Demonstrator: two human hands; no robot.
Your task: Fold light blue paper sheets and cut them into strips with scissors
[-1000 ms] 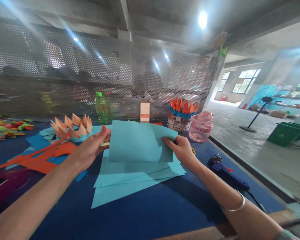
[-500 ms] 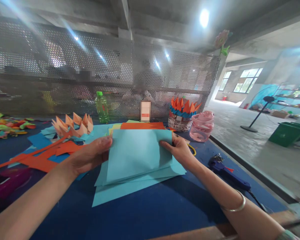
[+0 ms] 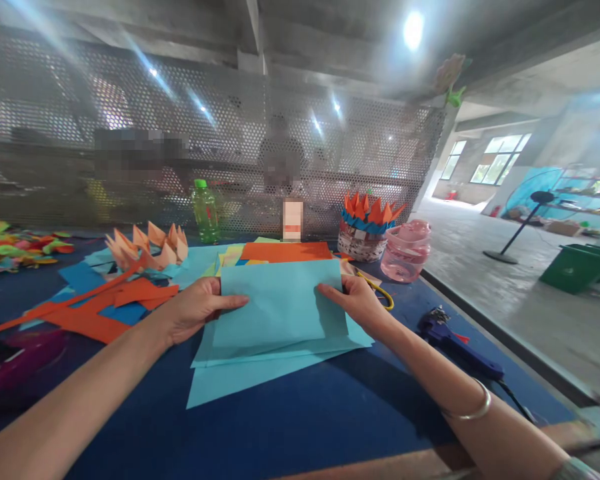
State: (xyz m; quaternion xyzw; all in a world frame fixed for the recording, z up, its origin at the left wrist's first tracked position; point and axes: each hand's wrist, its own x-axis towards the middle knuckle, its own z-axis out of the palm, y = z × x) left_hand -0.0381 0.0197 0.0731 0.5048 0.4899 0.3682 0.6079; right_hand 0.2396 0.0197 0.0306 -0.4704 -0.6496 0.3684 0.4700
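Note:
A light blue sheet of paper (image 3: 280, 310) is held up between my two hands, its far edge raised. My left hand (image 3: 200, 308) grips its left edge, thumb on top and fingers underneath. At the right edge, my right hand (image 3: 357, 300) pinches it the same way. More light blue sheets (image 3: 240, 379) lie under it on the table, spread at slightly different angles. Just beyond is orange paper (image 3: 287, 251), with yellow and blue pieces partly covered beside it. Whether I hold one sheet or more I cannot tell.
Orange paper scraps (image 3: 95, 310) and a ring of peach folded points (image 3: 147, 247) lie left. Behind stand a green bottle (image 3: 207, 212), an orange-tipped paper basket (image 3: 363, 240) and a pink jug (image 3: 405, 253). A blue glue gun (image 3: 460, 347) lies right, near yellow-handled scissors (image 3: 384, 293).
My left thumb has come down onto the top of the sheet, where it was at the edge before. The sheet's far edge has dropped slightly. My right hand keeps its hold.

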